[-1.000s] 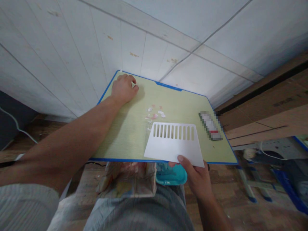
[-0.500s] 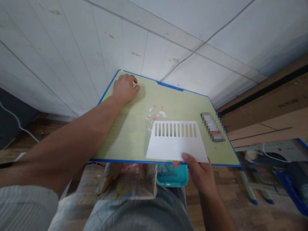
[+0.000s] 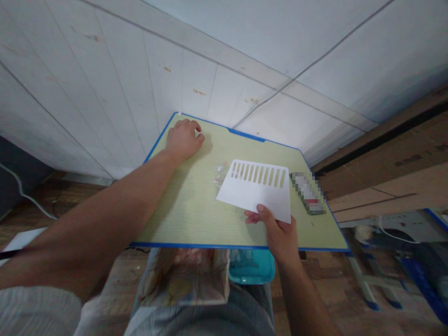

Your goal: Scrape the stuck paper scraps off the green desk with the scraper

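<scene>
My right hand (image 3: 280,231) grips the lower edge of a white plastic scraper (image 3: 255,198) with a row of slots along its far side. Its thumb lies on top and the fingers are underneath. The scraper is tilted above the table (image 3: 196,214), partly over a small group of pale and pinkish scraps (image 3: 220,171). Near the table's far left corner my left hand (image 3: 184,139) rests on the surface, fingers bent, a gap between thumb and forefinger, and nothing in it.
A blurred-out flat, dark-edged object (image 3: 308,192) lies at the table's right side. White wall panels rise behind. Cardboard (image 3: 378,140) stands to the right. Below the front edge are an open paper bag (image 3: 185,280) and a turquoise container (image 3: 252,268).
My right hand has raised the scraper away from the front edge, toward the scraps, and turned it clockwise. My left hand stays in the same place on the table.
</scene>
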A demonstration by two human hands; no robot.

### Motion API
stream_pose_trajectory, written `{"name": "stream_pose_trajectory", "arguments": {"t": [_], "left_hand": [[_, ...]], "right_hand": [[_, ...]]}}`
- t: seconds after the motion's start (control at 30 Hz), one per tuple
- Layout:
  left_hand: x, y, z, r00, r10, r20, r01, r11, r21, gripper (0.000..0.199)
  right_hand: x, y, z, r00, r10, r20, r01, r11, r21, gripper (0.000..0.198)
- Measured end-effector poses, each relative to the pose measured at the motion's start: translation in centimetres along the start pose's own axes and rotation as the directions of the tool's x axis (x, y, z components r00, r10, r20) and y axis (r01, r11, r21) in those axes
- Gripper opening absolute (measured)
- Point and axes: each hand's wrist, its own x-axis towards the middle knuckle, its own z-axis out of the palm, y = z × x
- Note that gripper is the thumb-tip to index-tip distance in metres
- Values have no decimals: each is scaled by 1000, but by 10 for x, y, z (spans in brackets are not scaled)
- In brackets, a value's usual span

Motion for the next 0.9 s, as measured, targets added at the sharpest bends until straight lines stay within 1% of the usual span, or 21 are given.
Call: {"name": "stream_pose_trajectory", "arguments": {"t": [0.1,0.27,0.4,0.47,0.57,0.67,0.8,0.9], "left_hand": [[1,0,1,1000,5,3,-5,1000,-1,22],[1,0,1,1000,-8,4,8,1000,25,19],[1,-2,2,1000,-5,2,5,1000,10,19],[2,-3,2,1000,-9,7,9,1000,6,18],[2,-3,1,1000,-14,17,14,1000,5,19],[2,-3,1,1000,-8,22,8,1000,-3,22],[3,-4,3,1000,-7,4,7,1000,5,20],[4,-7,6,1000,-10,-9,10,1000,16,19]], "right_hand": [[-2,-4,-1,999,-1,38,0,1000,15,45],[-1,-9,-3,999,-50,-2,50,998,-36,48],[-3,-7,-4,999,-12,31,12,1000,-22,47],[-4,-2,-7,1000,-17,22,17,999,-30,48],[-3,9,-18,999,-47,-13,45,995,-87,50],[-3,18,-30,999,-40,4,40,990,-137,49],[-6,20,-45,999,-21,24,25,989,-147,47],[-6,19,-61,999,-25,31,30,984,-173,45]]}}
